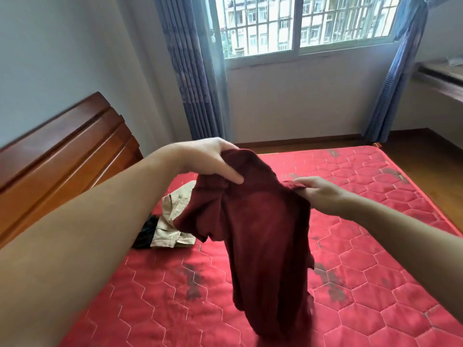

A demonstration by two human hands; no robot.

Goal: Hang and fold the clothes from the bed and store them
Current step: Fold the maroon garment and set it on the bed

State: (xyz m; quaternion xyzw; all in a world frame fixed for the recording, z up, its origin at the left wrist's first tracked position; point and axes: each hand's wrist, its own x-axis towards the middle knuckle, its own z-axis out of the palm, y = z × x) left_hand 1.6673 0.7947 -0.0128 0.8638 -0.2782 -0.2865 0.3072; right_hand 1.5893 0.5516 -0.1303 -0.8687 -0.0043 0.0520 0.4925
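Note:
A dark red garment (263, 234) hangs in the air above the red quilted mattress (375, 246). My left hand (210, 159) grips its upper left edge, thumb on the front of the cloth. My right hand (318, 191) pinches its upper right edge, a little lower. The cloth drapes down in folds, and its bottom reaches the mattress near the frame's lower edge. Behind it, on the mattress, lie a beige garment (172, 221) and a black garment (146, 232), bunched together and partly hidden by the red one.
A wooden headboard (62, 151) stands along the left. Blue curtains (195, 71) flank a barred window (300, 23) on the far wall. Wooden floor (426, 151) shows past the bed's far right corner. A ledge (441, 76) juts out at the right.

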